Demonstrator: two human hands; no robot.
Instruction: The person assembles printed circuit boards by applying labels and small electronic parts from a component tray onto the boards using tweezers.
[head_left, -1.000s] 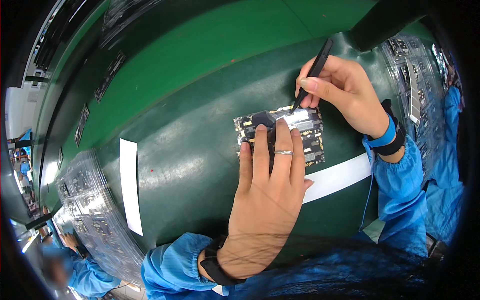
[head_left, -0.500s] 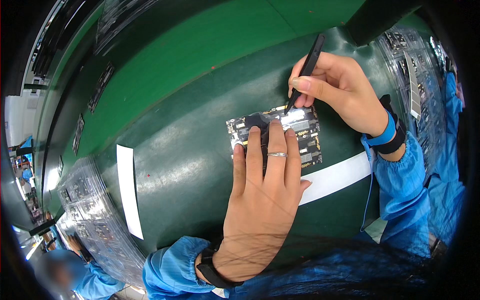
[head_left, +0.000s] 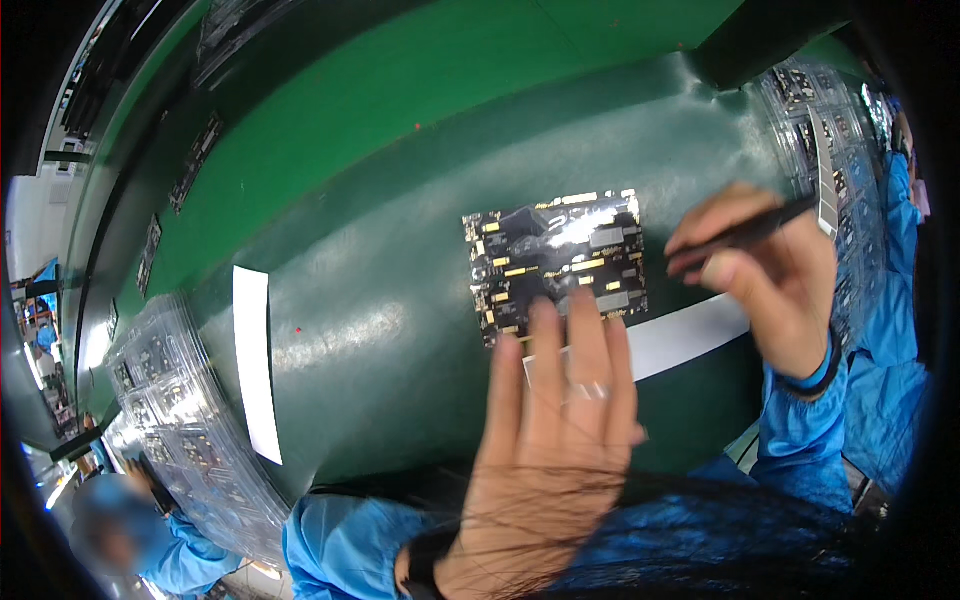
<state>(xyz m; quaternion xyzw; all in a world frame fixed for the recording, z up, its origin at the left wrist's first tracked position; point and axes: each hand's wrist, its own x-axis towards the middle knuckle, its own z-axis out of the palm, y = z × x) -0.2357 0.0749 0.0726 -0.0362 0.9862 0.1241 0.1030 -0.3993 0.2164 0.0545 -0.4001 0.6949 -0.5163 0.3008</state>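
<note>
A black circuit board panel (head_left: 515, 268) with gold and grey parts lies on the dark green mat (head_left: 370, 300) in front of me. My left hand (head_left: 560, 430), a ring on one finger, is spread flat with its fingertips at the panel's near edge. Right of the panel, my right hand (head_left: 765, 270) grips black tweezers (head_left: 760, 228), tilted up to the right and blurred by motion. The tweezers' tips are hard to make out. A white strip (head_left: 690, 335) lies just below the panel, partly behind my left fingers.
Stacked clear trays of circuit boards stand at the left (head_left: 190, 430) and at the right (head_left: 850, 180). Another white strip (head_left: 257, 365) lies left of centre. A dark post (head_left: 760, 40) rises at the back right. A co-worker's blue sleeve (head_left: 190, 555) shows at lower left.
My right hand has drawn away from the panel to the right with the tweezers. My left hand has slid back toward me, uncovering most of the panel.
</note>
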